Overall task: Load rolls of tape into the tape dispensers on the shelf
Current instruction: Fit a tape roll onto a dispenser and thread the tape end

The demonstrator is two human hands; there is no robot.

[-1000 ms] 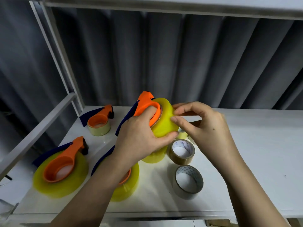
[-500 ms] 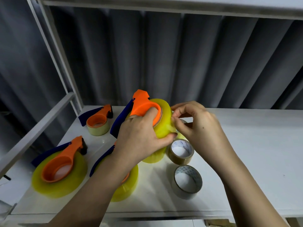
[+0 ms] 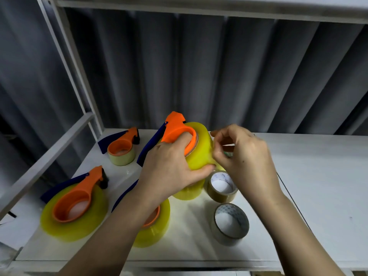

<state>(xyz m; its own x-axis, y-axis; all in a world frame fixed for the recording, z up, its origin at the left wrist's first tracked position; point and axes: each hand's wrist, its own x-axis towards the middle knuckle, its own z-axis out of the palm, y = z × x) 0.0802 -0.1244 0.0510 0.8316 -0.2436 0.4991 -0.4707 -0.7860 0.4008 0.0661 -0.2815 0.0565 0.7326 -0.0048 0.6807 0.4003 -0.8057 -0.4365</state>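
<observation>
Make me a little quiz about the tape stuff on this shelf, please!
1. True or false: the left hand grips the orange dispenser with a yellow tape roll on it.
2. How many bare rolls with no dispenser are fully in view near the shelf front? A) two B) five
3. Fill in: the right hand picks at the held roll's ____ side.

Key: 1 true. 2 A: the brown roll and the clear roll. 3 right.
</observation>
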